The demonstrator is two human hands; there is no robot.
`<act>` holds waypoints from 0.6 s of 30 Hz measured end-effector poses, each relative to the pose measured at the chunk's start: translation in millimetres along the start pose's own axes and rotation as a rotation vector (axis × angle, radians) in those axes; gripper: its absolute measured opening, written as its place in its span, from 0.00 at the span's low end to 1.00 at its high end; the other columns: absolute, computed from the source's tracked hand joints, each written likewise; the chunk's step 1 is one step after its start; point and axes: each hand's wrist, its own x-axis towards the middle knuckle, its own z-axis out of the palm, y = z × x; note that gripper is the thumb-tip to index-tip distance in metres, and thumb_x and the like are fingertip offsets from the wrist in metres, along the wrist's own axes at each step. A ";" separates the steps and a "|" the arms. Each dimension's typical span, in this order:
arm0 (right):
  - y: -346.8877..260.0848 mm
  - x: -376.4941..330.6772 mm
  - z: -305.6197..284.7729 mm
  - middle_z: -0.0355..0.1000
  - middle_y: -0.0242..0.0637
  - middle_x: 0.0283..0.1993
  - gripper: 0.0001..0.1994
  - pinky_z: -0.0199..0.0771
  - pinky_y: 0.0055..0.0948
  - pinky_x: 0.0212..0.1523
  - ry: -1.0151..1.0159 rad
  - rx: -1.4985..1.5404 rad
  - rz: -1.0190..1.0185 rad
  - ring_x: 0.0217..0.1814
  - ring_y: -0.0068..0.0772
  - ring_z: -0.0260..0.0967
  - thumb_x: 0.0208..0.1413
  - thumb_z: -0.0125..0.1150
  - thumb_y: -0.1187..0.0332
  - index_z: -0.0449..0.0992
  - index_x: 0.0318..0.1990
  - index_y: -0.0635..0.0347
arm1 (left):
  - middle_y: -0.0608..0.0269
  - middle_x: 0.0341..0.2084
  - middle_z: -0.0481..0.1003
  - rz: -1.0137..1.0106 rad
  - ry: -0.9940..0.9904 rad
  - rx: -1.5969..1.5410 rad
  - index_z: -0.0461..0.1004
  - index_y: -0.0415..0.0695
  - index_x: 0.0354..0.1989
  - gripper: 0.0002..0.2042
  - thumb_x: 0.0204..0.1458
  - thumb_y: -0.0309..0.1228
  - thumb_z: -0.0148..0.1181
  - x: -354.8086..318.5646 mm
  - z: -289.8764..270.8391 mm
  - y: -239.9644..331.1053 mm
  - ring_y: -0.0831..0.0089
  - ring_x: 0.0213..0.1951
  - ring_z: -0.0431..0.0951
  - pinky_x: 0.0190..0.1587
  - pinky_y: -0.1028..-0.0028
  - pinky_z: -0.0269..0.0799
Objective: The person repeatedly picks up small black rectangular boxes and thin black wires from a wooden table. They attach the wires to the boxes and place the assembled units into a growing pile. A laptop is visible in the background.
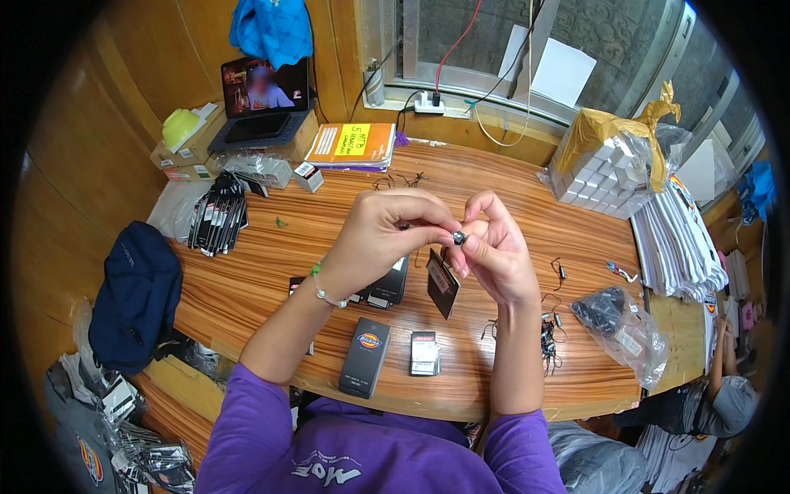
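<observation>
Head view. Both hands raised above the wooden table (527,185), close together at centre. Left hand (374,239): thumb and forefinger pressed together on a small dark fastener (458,238), other fingers curled. Right hand (494,251): fingers bunched, pinching the same small piece from the other side; a dark rectangular tag (443,284) hanging just below the hands, seemingly tied to what is pinched. Exact form of the fastener too small to tell.

On the table below: a dark flat case (364,356) near the front edge, a smaller card (425,352) just beside it, more dark tags partly hidden under the left wrist. Loose pile of little black strings (550,337) to the right, near a clear bag of dark parts (621,321). Stack of tags (218,218) far left, laptop (263,99) at the back, box of small white cartons (605,173) back right.

Risk, judged: grip on the fastener very small and shared by both hands; a slip of either pinch likely to drop it among the strings, hard to find again. Tag swinging free could twist its loop.
</observation>
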 end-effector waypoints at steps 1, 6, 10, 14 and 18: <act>-1.5 1.4 0.7 0.68 0.39 0.24 0.10 0.62 0.17 0.25 -0.008 -0.007 0.001 0.24 0.23 0.63 0.54 0.52 0.76 0.57 0.40 0.59 | 0.59 0.29 0.75 -0.022 -0.010 -0.047 0.77 0.35 0.29 0.06 0.40 0.15 0.59 0.8 -1.4 1.2 0.76 0.32 0.75 0.36 0.79 0.71; -0.9 3.3 5.7 0.68 0.39 0.24 0.10 0.62 0.17 0.25 -0.011 -0.032 -0.003 0.24 0.22 0.63 0.54 0.52 0.75 0.57 0.39 0.59 | 0.60 0.28 0.75 0.034 -0.038 -0.017 0.77 0.36 0.28 0.06 0.40 0.16 0.60 1.5 -5.6 4.2 0.76 0.32 0.75 0.35 0.80 0.70; -0.2 4.0 7.4 0.68 0.39 0.24 0.10 0.62 0.18 0.26 0.000 -0.038 0.003 0.24 0.22 0.64 0.54 0.52 0.75 0.57 0.40 0.59 | 0.60 0.27 0.75 0.130 -0.038 0.115 0.76 0.36 0.27 0.05 0.40 0.18 0.60 1.9 -7.6 5.4 0.75 0.31 0.75 0.33 0.80 0.69; 4.4 8.0 8.0 0.68 0.38 0.24 0.07 0.62 0.18 0.25 0.047 -0.047 0.054 0.23 0.23 0.64 0.57 0.50 0.71 0.59 0.39 0.60 | 0.60 0.25 0.75 0.208 -0.047 0.283 0.76 0.36 0.27 0.04 0.41 0.21 0.61 8.1 -13.4 3.7 0.72 0.30 0.75 0.34 0.77 0.69; 8.1 14.9 0.8 0.68 0.36 0.22 0.06 0.62 0.17 0.24 0.101 -0.218 0.189 0.21 0.22 0.63 0.59 0.48 0.67 0.64 0.37 0.60 | 0.57 0.33 0.73 0.243 -0.010 0.379 0.74 0.38 0.34 0.09 0.44 0.27 0.60 14.9 -15.5 -11.0 0.68 0.37 0.73 0.41 0.72 0.67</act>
